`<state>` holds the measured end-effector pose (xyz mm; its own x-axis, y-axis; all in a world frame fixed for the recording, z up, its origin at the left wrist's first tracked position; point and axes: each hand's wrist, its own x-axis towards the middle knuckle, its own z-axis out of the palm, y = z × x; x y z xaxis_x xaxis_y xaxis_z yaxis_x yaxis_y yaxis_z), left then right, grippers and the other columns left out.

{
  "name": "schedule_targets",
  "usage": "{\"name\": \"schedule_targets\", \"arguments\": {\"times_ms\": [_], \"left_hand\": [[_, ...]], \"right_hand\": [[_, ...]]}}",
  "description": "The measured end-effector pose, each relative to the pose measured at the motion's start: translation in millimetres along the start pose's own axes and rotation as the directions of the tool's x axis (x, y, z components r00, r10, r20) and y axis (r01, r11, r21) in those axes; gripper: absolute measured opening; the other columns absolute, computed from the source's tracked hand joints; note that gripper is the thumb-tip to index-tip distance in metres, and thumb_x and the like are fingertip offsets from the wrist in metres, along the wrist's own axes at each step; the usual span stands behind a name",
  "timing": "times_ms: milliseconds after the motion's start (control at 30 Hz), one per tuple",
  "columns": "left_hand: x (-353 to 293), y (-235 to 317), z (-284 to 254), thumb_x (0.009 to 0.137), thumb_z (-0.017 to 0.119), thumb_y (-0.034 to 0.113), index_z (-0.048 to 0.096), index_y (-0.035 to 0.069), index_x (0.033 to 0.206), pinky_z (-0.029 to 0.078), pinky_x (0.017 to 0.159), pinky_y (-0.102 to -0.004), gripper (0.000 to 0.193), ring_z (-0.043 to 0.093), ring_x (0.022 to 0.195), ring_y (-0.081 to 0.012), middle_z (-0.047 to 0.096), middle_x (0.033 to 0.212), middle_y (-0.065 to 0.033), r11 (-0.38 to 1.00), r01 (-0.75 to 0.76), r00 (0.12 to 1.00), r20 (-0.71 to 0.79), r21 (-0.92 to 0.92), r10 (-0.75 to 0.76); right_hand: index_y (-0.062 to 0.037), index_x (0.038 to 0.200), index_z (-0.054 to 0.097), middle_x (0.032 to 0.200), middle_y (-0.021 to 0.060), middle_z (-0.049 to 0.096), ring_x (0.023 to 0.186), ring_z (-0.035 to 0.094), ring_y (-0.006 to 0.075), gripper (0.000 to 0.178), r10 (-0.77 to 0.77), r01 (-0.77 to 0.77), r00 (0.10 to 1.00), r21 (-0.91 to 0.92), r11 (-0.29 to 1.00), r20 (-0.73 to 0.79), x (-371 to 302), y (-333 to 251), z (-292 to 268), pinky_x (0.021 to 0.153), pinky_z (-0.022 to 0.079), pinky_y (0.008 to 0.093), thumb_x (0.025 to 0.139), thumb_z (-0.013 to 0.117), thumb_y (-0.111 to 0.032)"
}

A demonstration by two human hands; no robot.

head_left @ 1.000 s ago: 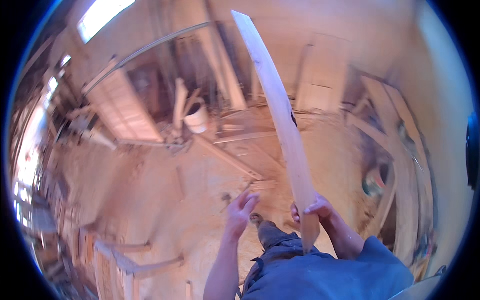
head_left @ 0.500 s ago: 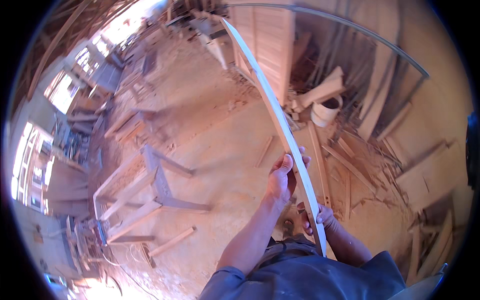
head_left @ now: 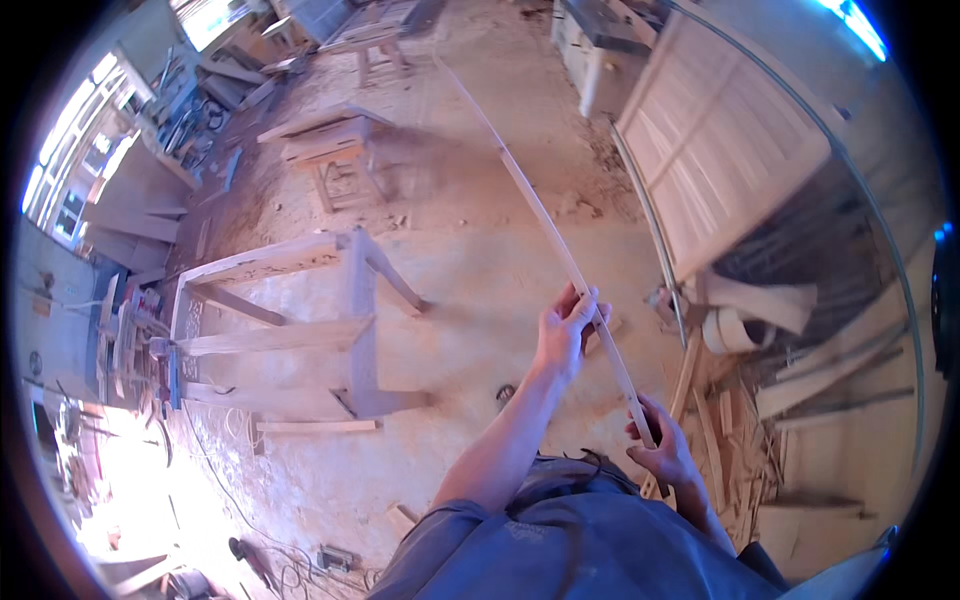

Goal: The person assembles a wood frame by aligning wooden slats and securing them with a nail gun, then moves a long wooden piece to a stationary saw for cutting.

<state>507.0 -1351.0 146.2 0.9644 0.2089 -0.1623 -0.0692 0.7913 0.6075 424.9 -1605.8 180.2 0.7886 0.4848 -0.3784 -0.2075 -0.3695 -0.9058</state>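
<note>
Wooden frame [head_left: 275, 338] lies on the dusty floor [head_left: 465, 345], two legs extending right. A loose wooden bar [head_left: 320, 427] lies just beside the frame's near side; a thin cable [head_left: 222, 485] trails nearer still. Low wooden stand [head_left: 335, 138] noted beyond the frame. Slatted wooden panel [head_left: 735, 140] and pale bucket [head_left: 724, 332]: well apart, right of the frame.

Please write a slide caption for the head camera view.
Left hand and right hand hold a long wooden board, with a wooden frame to the left.

Long pale wooden board [head_left: 541, 217], edge-on, slanting forward-left.
</note>
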Motion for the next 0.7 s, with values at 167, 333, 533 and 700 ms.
{"name": "schedule_targets", "arguments": {"times_ms": [167, 333, 533, 700], "left_hand": [[86, 67, -50, 0.093, 0.068, 0.010, 0.060, 0.005, 0.122, 0.054, 0.085, -0.0344, 0.030, 0.066, 0.092, -0.0208, 0.067, 0.100, -0.0083, 0.996, -0.087, 0.993, -0.089, -0.035, 0.083], [159, 135, -99, 0.086, 0.067, 0.001, 0.054, 0.003, 0.135, 0.054, 0.085, -0.0333, 0.051, 0.064, 0.096, -0.0182, 0.062, 0.109, -0.0073, 0.967, -0.257, 0.923, -0.298, -0.005, 0.244], [266, 242, -186, 0.080, 0.072, 0.004, 0.036, -0.003, 0.153, 0.052, 0.078, -0.0279, 0.082, 0.062, 0.092, -0.0118, 0.061, 0.109, -0.0066, 0.896, -0.372, 0.578, -0.695, 0.243, 0.428], [301, 314, -292, 0.070, 0.073, 0.012, 0.040, -0.010, 0.148, 0.054, 0.083, -0.0317, 0.088, 0.066, 0.097, -0.0191, 0.066, 0.117, -0.0175, 0.761, -0.178, -0.024, -0.776, 0.624, 0.630]], "right_hand": [[-0.0020, 0.152, 0.041, 0.119, 0.0091, 0.064, 0.105, 0.062, 0.0166, 0.081, 0.013, -0.004, 0.994, -0.081, 0.997, 0.111, 123, -72, 13, 0.095, 0.050, 0.0325, 0.074, 0.062, 0.002], [-0.0011, 0.142, 0.053, 0.109, 0.0128, 0.070, 0.103, 0.067, 0.0236, 0.065, -0.088, 0.166, 0.972, -0.376, 0.912, 0.216, 254, -121, 37, 0.093, 0.052, 0.0350, 0.078, 0.063, -0.001], [-0.0005, 0.119, 0.065, 0.100, 0.0226, 0.068, 0.092, 0.066, 0.0432, 0.040, -0.149, 0.383, 0.914, -0.686, 0.618, 0.377, 435, -139, 57, 0.079, 0.052, 0.0483, 0.083, 0.073, -0.015], [-0.0041, 0.123, 0.064, 0.105, 0.0206, 0.070, 0.097, 0.068, 0.0413, 0.042, -0.233, 0.578, 0.756, -0.457, 0.676, 0.612, 589, -143, 73, 0.082, 0.055, 0.0454, 0.083, 0.071, -0.013]]}}
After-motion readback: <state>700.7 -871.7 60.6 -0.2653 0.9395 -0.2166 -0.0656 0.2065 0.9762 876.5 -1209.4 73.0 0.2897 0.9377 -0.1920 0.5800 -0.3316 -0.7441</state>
